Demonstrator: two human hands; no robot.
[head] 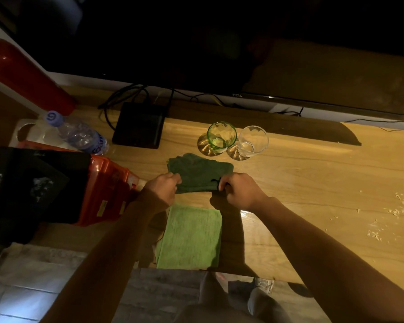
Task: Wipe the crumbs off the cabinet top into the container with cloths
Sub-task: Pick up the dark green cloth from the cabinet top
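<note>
Both hands pinch the dark green cloth (200, 174) on the cabinet top (313, 183): left hand (162, 186) and right hand (239, 190) clamped on its near corners. Soft, light, limp; corners probably grip best.

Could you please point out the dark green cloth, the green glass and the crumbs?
dark green cloth (197, 172), head view, bare middle between the hands.
green glass (222, 136), head view, its side wall.
crumbs (398, 212), head view, a scattered patch at right.
</note>
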